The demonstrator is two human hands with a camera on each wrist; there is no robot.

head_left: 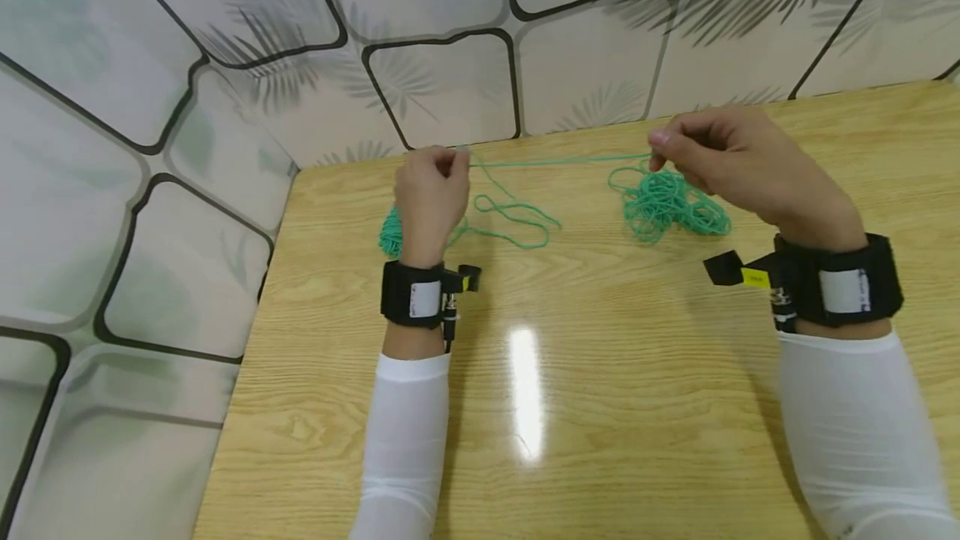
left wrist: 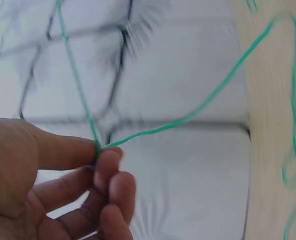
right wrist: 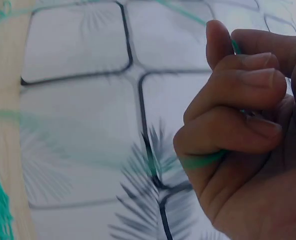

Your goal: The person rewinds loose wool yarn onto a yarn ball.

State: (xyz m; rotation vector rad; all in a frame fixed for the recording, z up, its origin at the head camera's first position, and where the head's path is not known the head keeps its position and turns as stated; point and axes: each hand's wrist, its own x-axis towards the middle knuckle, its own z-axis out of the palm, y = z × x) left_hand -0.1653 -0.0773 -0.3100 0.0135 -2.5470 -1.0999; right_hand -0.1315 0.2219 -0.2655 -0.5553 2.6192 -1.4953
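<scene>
Between the two hands a thin green cord (head_left: 558,161) runs nearly straight above the far part of the table. The left hand (head_left: 432,194) pinches it between thumb and index finger; from that pinch another stretch of cord (left wrist: 208,105) droops toward the tabletop in the left wrist view. My right hand (head_left: 738,161) also pinches the cord, and its other fingers curl with a strand passing through them in the right wrist view. A loose tangled heap of green cord (head_left: 663,207) lies below the right hand. Partly hidden behind the left hand is a denser green bundle (head_left: 390,233).
The wood-grain table (head_left: 600,407) meets a patterned wall (head_left: 442,90) at the back and left. Loose loops of cord (head_left: 517,223) lie on the table right of the left hand. A bright reflection shows mid-table. Each wrist wears a black camera strap (head_left: 840,280).
</scene>
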